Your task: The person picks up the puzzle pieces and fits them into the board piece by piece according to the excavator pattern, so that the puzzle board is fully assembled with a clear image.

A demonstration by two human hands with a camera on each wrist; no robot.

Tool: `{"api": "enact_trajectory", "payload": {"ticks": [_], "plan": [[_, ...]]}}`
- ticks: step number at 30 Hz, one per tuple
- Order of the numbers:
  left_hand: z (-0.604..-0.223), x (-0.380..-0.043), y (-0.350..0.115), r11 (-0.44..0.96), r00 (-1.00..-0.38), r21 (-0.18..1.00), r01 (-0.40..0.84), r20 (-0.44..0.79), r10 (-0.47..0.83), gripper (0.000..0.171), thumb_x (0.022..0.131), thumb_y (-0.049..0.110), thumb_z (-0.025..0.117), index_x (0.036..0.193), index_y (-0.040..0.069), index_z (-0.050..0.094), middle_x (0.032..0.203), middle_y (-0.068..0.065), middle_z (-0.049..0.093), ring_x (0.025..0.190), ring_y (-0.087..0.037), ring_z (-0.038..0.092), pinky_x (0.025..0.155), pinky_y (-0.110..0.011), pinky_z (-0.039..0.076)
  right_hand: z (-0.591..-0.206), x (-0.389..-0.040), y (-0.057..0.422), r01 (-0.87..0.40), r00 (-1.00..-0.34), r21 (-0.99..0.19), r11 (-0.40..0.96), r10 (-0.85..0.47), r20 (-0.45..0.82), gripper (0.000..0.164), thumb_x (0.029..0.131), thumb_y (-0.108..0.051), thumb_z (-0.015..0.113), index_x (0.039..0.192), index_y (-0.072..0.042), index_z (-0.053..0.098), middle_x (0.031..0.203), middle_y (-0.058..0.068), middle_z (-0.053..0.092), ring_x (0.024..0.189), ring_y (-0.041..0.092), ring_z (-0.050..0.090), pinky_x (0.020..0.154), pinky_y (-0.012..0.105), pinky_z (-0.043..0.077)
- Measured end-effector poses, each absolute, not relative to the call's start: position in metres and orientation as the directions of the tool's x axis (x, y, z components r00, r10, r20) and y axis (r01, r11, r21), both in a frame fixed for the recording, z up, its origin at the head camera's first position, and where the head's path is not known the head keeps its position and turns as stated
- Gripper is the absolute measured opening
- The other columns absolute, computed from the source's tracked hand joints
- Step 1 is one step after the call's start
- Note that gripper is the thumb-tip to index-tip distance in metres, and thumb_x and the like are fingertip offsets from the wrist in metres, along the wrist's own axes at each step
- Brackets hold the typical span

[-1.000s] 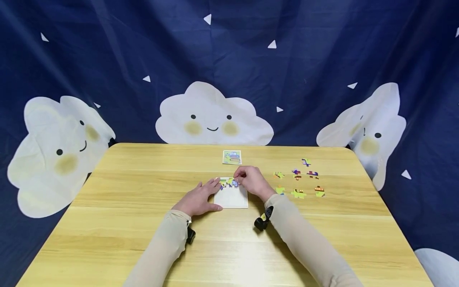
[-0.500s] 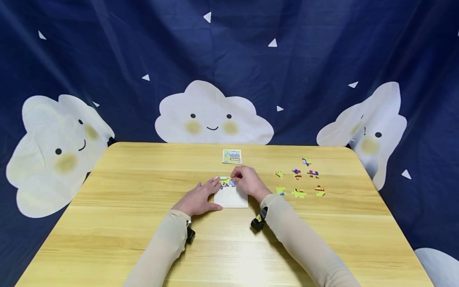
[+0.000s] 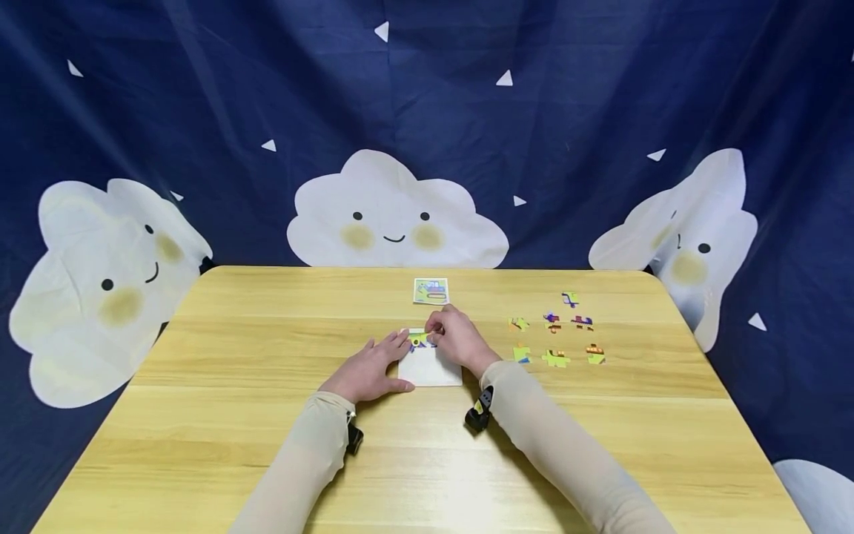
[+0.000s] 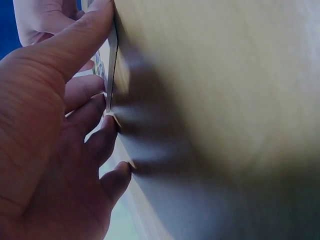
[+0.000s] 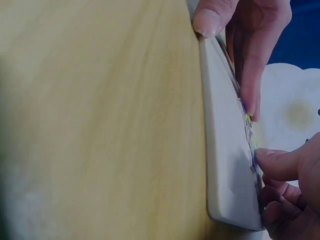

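A white puzzle board (image 3: 430, 369) lies on the table in front of the person. Along its far edge runs a strip of joined puzzle pieces (image 3: 419, 341) in green, yellow and purple. The left hand (image 3: 365, 372) steadies the board's left side, fingers stretched over its far left corner and thumb at the near left corner. At the right end of the strip, the right hand (image 3: 460, 340) pinches a puzzle piece, mostly hidden by its fingers. In the right wrist view its thumb (image 5: 277, 164) presses on the pieces while the other fingers curl by the board's edge.
A small picture card (image 3: 431, 291) lies beyond the board. Several loose puzzle pieces (image 3: 556, 359) are spread on the table (image 3: 220, 356) to the right, another piece (image 3: 570, 300) farthest back. A dark blue cloud-printed curtain (image 3: 454, 96) hangs behind the table.
The right hand has shifted slightly left along the board's far edge, covering more of the strip of pieces. The left hand and the loose pieces have stayed in place.
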State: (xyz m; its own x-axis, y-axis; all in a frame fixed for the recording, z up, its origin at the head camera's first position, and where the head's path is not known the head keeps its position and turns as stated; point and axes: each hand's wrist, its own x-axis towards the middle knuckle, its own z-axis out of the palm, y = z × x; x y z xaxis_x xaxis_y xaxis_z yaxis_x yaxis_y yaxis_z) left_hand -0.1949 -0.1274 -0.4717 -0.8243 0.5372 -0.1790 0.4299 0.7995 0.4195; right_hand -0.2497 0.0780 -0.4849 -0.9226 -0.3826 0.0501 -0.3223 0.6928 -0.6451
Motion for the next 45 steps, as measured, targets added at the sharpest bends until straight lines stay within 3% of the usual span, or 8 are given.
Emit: {"api": "enact_trajectory", "payload": {"ticks": [7, 18, 35, 40, 45], "plan": [[-0.473, -0.194, -0.126, 0.797, -0.824, 0.423, 0.432, -0.174, 0.539, 0.08, 0.087, 0.044, 0.072, 0.149, 0.004, 0.041, 0.16, -0.007, 0.023, 0.146, -0.026, 0.019, 0.116, -0.053, 0.017, -0.486, -0.25, 0.081, -0.333, -0.912, -0.647, 0.686, -0.408, 0.037, 0.009, 0.089, -0.004, 0.071, 0.094, -0.011, 0.072, 0.091, 0.002, 0.054, 0.082, 0.017, 0.055, 0.075, 0.032, 0.05], [-0.471, -0.193, -0.125, 0.805, -0.831, 0.413, 0.427, -0.172, 0.529, 0.081, 0.087, 0.045, 0.072, 0.15, 0.006, 0.04, 0.161, -0.004, 0.022, 0.146, -0.023, 0.02, 0.117, -0.051, 0.016, -0.487, -0.251, 0.091, -0.447, -0.841, -0.658, 0.606, -0.536, 0.077, 0.019, 0.09, -0.001, 0.069, 0.098, -0.017, 0.077, 0.101, 0.001, 0.054, 0.088, 0.018, 0.054, 0.079, 0.036, 0.047], [-0.472, -0.194, -0.127, 0.809, -0.837, 0.409, 0.423, -0.166, 0.522, 0.08, 0.087, 0.045, 0.073, 0.149, 0.006, 0.042, 0.16, -0.004, 0.023, 0.146, -0.023, 0.02, 0.117, -0.051, 0.017, -0.488, -0.254, 0.097, -0.461, -0.808, -0.714, 0.526, -0.582, 0.093, 0.016, 0.086, 0.005, 0.07, 0.098, -0.005, 0.073, 0.094, 0.007, 0.055, 0.082, 0.017, 0.054, 0.075, 0.03, 0.049], [-0.471, -0.193, -0.127, 0.792, -0.822, 0.392, 0.468, -0.135, 0.553, 0.079, 0.088, 0.043, 0.072, 0.148, 0.002, 0.042, 0.159, -0.01, 0.026, 0.145, -0.028, 0.023, 0.116, -0.052, 0.02, -0.487, -0.252, 0.097, -0.441, -0.817, -0.709, 0.55, -0.573, 0.064, 0.016, 0.087, 0.004, 0.07, 0.1, -0.005, 0.073, 0.096, 0.006, 0.056, 0.084, 0.018, 0.056, 0.077, 0.03, 0.05], [-0.468, -0.192, -0.128, 0.773, -0.795, 0.359, 0.523, -0.123, 0.594, 0.078, 0.09, 0.042, 0.07, 0.148, 0.0, 0.04, 0.159, -0.012, 0.024, 0.146, -0.033, 0.019, 0.116, -0.052, 0.019, -0.486, -0.251, 0.096, -0.452, -0.814, -0.697, 0.556, -0.578, 0.066, 0.017, 0.087, 0.005, 0.069, 0.101, -0.005, 0.073, 0.096, 0.006, 0.056, 0.084, 0.019, 0.055, 0.076, 0.03, 0.05]]}}
